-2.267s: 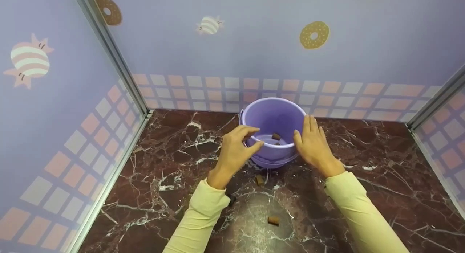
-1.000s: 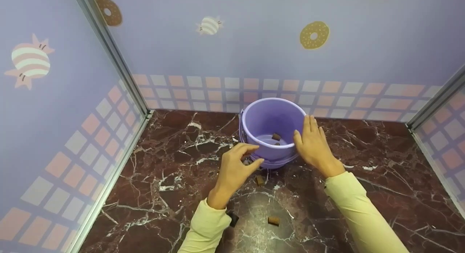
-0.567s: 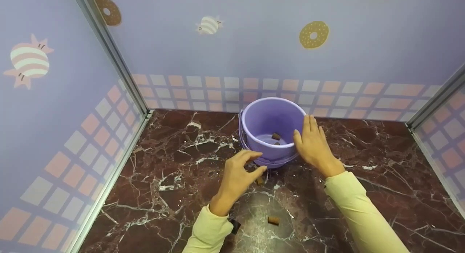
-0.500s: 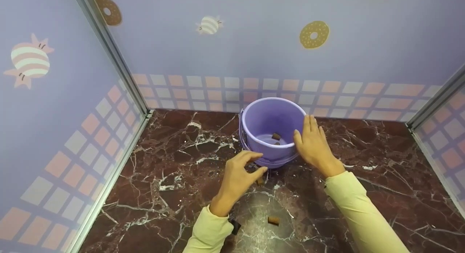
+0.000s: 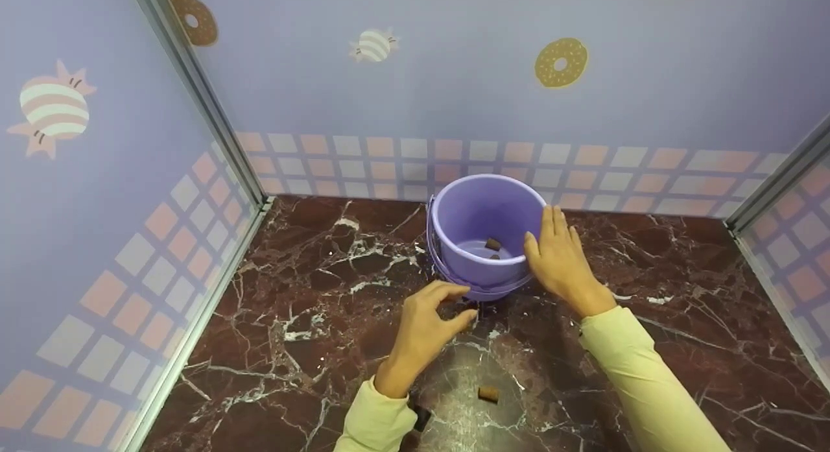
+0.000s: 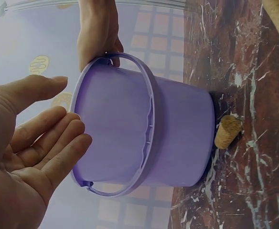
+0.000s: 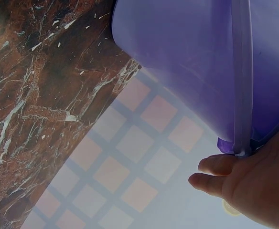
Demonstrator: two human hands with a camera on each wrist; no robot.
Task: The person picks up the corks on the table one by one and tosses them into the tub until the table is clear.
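Note:
A lilac plastic bucket [image 5: 486, 270] stands upright on the dark marbled surface, its handle hanging down at the front. My right hand [image 5: 563, 264] holds its right rim, thumb at the inner edge and fingers along the outside. In front of the bucket, my left hand [image 5: 425, 325] hovers with thumb and fingers curved apart and nothing between them. Below these fingers a cork [image 6: 228, 132] stands close to the bucket's base; in the head view the hand mostly hides it. Another cork [image 5: 488, 394] lies nearer the front. Inside the bucket is a cork [image 5: 493, 244], with part of another behind the rim.
A lilac wall [image 5: 454, 89] with printed sweets and pink and white squares rises close behind the bucket. Side walls [image 5: 84, 244] stand at left and right, with metal strips at the corners. The marbled surface [image 5: 311, 387] reaches forward between them.
My left hand has come down and back from the bucket's front rim to over the cork by its base. My right hand and the bucket stay where they were.

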